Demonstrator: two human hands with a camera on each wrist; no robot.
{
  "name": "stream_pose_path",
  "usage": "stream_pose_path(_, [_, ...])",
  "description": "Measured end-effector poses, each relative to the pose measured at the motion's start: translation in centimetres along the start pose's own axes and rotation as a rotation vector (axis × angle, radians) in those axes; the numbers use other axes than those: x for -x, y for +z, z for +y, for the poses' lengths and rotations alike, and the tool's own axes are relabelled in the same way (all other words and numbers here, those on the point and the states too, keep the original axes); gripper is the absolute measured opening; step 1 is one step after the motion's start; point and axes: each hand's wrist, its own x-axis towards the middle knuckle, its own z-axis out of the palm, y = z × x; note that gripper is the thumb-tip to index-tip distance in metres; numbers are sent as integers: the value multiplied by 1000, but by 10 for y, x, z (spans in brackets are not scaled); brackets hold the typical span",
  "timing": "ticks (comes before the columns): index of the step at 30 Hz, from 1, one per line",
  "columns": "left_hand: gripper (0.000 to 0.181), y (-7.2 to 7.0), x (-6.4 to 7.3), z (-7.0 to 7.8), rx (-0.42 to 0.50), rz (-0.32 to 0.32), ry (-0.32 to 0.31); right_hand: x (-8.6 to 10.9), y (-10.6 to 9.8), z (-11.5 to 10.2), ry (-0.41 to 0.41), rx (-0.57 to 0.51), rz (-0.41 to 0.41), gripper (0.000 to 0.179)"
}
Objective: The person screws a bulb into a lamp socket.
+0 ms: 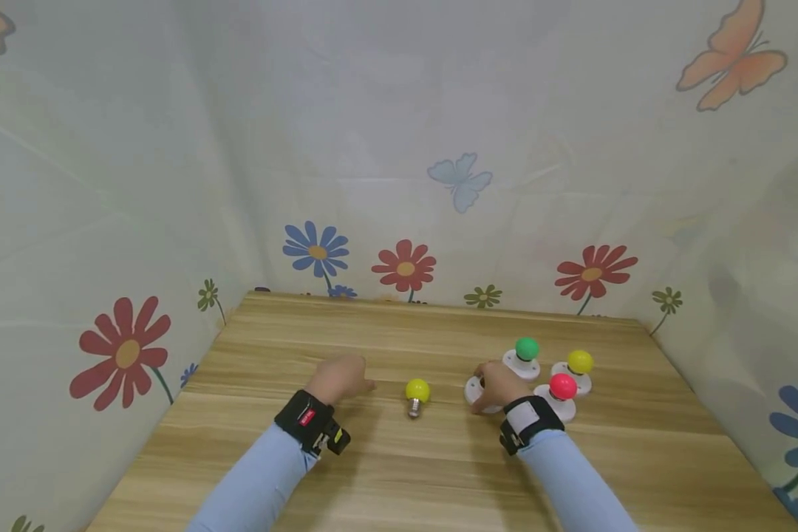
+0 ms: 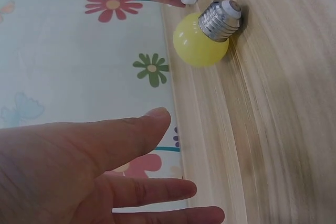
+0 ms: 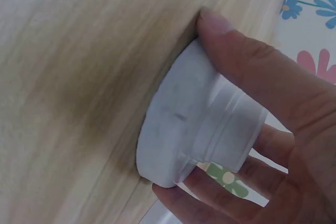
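Note:
My right hand (image 1: 501, 386) grips a white lamp socket (image 3: 176, 119), thumb on one side of its round base and fingers on the other. The base sits at the wooden tabletop. A loose yellow light bulb (image 1: 417, 391) lies on the table between my hands, its metal screw end (image 2: 220, 20) toward me. To the left of that bulb, my left hand (image 1: 341, 378) hovers with nothing in it. In the left wrist view its thumb and fingers are extended, apart from the bulb.
Beside my right hand stand three more white sockets bearing bulbs: a green bulb (image 1: 527, 349), a yellow bulb (image 1: 580, 362) and a red bulb (image 1: 562, 386). The wooden table (image 1: 372, 473) ends at a flower-printed curtain (image 1: 372, 185) behind and on both sides.

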Motion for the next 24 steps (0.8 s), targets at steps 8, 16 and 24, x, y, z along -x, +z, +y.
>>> stream_pose_path(8, [47,7,8,-3,28,24,15,-7,5,7,78,-44,-22,70])
stream_pose_path(16, [46,7,11,-4,26,34,25,-11,1,1,143,-84,-62,71])
stream_pose_path(24, [48,3,10,1,7,27,16,-9,1,4,176,-87,-74,73])
